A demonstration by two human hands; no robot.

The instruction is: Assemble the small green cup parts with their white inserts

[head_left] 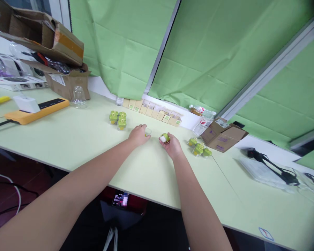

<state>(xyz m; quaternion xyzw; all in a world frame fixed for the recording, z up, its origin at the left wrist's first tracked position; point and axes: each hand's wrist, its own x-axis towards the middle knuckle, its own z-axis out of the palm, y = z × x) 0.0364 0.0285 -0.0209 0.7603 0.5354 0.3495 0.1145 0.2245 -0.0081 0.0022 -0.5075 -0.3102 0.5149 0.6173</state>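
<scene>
My left hand point(139, 135) is closed on a small clear plastic container point(148, 131), just above or on the pale table; I cannot tell which. To its right, my right hand point(173, 145) pinches a green lid point(164, 138) with a white underside, tilted toward me. The two pieces are apart. Left of my hands stands a group of small clear containers with green lids point(121, 122) and something yellow inside. A similar group of green-lidded containers point(198, 149) is to the right.
Small open cardboard boxes point(154, 111) line the table's back edge. A yellow power strip point(42, 111), clear jar point(79, 97) and stacked cartons point(68, 83) are at left. At right are a carton point(221, 136), plastic bottles point(202, 111) and a black device point(274, 167). A phone point(120, 198) lies below the edge.
</scene>
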